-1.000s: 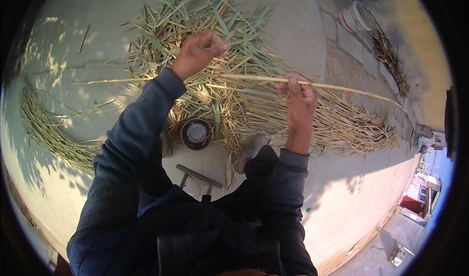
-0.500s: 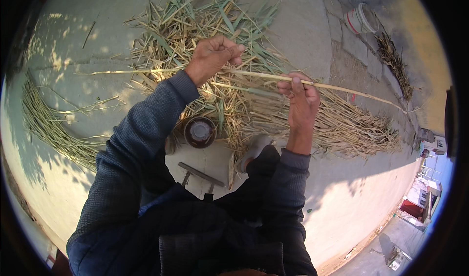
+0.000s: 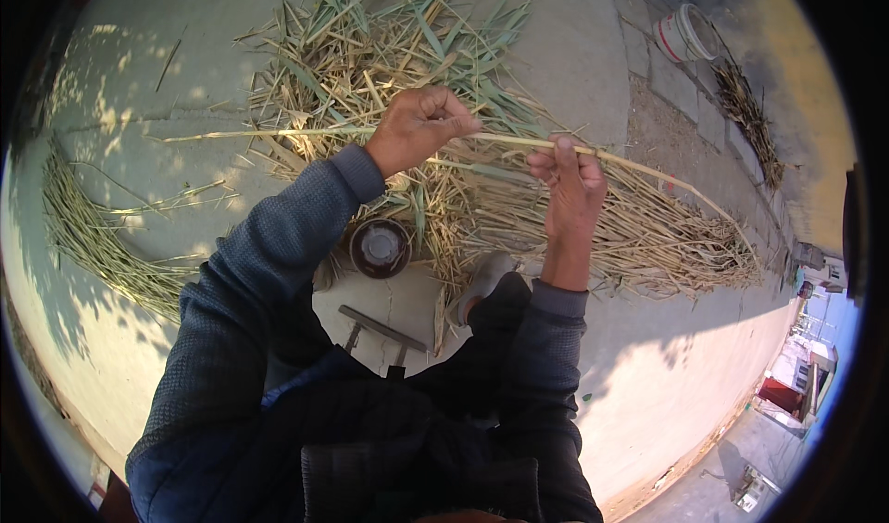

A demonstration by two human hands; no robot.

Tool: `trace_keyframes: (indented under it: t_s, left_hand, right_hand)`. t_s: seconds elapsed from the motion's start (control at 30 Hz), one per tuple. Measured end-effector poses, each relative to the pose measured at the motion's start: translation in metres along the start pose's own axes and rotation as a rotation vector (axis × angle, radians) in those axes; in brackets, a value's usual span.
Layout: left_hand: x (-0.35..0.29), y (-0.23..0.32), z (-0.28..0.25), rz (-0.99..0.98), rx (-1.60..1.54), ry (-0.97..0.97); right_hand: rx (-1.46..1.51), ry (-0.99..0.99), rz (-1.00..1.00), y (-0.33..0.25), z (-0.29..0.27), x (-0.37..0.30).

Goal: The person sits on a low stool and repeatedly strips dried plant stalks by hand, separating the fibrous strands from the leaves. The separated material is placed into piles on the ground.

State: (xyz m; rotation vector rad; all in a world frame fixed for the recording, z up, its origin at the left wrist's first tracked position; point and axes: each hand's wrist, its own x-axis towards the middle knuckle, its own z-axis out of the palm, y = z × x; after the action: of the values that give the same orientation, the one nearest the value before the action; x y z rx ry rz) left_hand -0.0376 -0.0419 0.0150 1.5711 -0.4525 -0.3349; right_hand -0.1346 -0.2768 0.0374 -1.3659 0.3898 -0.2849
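A long pale reed stalk (image 3: 278,135) runs across the view from left to right at chest height. My left hand (image 3: 419,130) is closed around it near the middle. My right hand (image 3: 567,182) pinches the same stalk a little further right, fingers up. Beneath both hands lies a wide heap of dry stalks and green leaves (image 3: 389,69) on the concrete ground.
A neat bundle of stripped stalks (image 3: 102,245) lies at the left. A round dark lidded cup (image 3: 380,245) stands near my knees, a low stool's metal frame (image 3: 384,330) below it. A white bucket (image 3: 683,34) sits at the far right, by a paved strip.
My left hand has slid to the right along the stalk, closer to my right hand. More of the stalk now sticks out to the left.
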Motion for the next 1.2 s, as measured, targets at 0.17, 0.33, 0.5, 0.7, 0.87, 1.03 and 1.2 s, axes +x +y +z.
trace_keyframes:
  t_s: [0.17, 0.33, 0.5, 0.7, 0.87, 1.03, 1.2]
  left_hand:
    - [0.016, 0.003, -0.028, 0.047, -0.036, 0.13]
    - [-0.001, -0.011, 0.0, 0.411, 0.503, -0.107]
    - [0.008, 0.001, -0.007, -0.028, -0.105, 0.026]
    - [0.009, 0.006, -0.021, 0.048, 0.078, -0.093]
    - [0.003, -0.01, -0.004, 0.075, 0.14, -0.115]
    - [0.007, -0.005, -0.019, -0.068, -0.022, 0.037]
    - [0.017, 0.008, -0.028, 0.209, 0.386, 0.139]
  right_hand:
    - [0.006, 0.075, 0.062, 0.004, 0.003, 0.0]
    - [-0.016, 0.076, 0.101, 0.007, 0.011, 0.0]
    - [-0.026, 0.075, 0.098, 0.01, 0.013, -0.002]
    - [-0.014, 0.064, 0.122, 0.008, 0.018, -0.003]
    - [-0.046, 0.06, 0.132, 0.006, 0.031, -0.008]
    - [-0.023, 0.062, 0.118, 0.006, 0.032, -0.007]
    - [-0.027, 0.076, 0.17, 0.009, 0.027, -0.005]
